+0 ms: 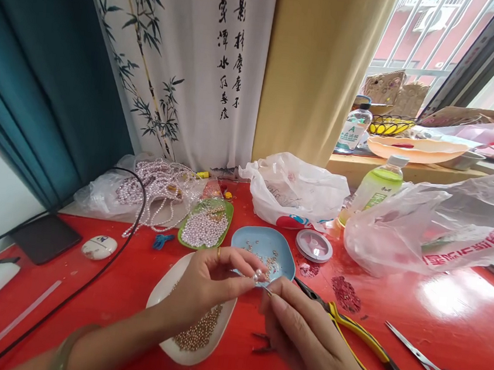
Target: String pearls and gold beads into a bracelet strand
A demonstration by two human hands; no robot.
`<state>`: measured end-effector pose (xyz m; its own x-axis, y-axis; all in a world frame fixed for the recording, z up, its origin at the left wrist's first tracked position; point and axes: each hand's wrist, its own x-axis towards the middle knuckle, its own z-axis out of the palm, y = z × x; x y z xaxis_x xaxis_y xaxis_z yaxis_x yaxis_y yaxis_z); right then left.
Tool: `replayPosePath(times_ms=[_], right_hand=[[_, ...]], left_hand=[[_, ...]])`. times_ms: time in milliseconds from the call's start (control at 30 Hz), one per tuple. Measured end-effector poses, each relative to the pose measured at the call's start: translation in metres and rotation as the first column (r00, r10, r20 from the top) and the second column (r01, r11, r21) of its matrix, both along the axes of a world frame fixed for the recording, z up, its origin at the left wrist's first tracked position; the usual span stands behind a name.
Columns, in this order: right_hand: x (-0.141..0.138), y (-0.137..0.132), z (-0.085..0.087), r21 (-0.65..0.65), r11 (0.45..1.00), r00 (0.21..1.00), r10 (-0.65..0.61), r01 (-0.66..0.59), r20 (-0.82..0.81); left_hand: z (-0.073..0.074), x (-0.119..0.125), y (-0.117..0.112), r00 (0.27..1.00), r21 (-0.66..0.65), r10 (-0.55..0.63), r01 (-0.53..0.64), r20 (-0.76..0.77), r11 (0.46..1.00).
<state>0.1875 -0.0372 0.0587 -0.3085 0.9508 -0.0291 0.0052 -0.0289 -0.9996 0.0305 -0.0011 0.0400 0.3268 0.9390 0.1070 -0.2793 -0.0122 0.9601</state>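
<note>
Covering the middle of a white oval dish [164,287] of gold beads [198,334] with the left hand [218,279] and wrist; screening part of a small dark pronged tool [261,349] and of some black-and-yellow pliers [366,337] with the right hand [298,320]. Cropping silver-bladed, black-handled scissors [431,362] and a pale green bangle [65,354] at the bottom edge. Showing pearly round beads [257,276] too small to count and a thin metallic strand [266,290] too fine to identify.

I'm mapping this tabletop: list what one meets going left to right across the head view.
Black flat object, white oval object, small blue item, green tray, blue tray, round lidded container, dark red patch, scissors.
</note>
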Motion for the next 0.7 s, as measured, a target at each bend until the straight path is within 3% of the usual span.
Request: replayPosePath(times_ms=[200,433,700], right_hand=[[0.004,0.009,-0.006,-0.164,0.973,0.982,0.144,-0.163,-0.121],[0.004,0.014,-0.006,-0.281,0.933,0.952,0.148,-0.224,-0.267],[0.005,0.014,-0.009,-0.302,0.932,0.942,0.099,-0.201,-0.322]], left_hand=[[0.002,-0.003,0.000,0.997,0.117,-0.010,0.019,-0.082,0.993],[-0.001,-0.005,-0.001,0.993,0.283,0.001,0.033,-0.117,0.958],[-0.003,-0.006,0.000,0.991,0.310,-0.015,0.055,-0.132,0.949]])
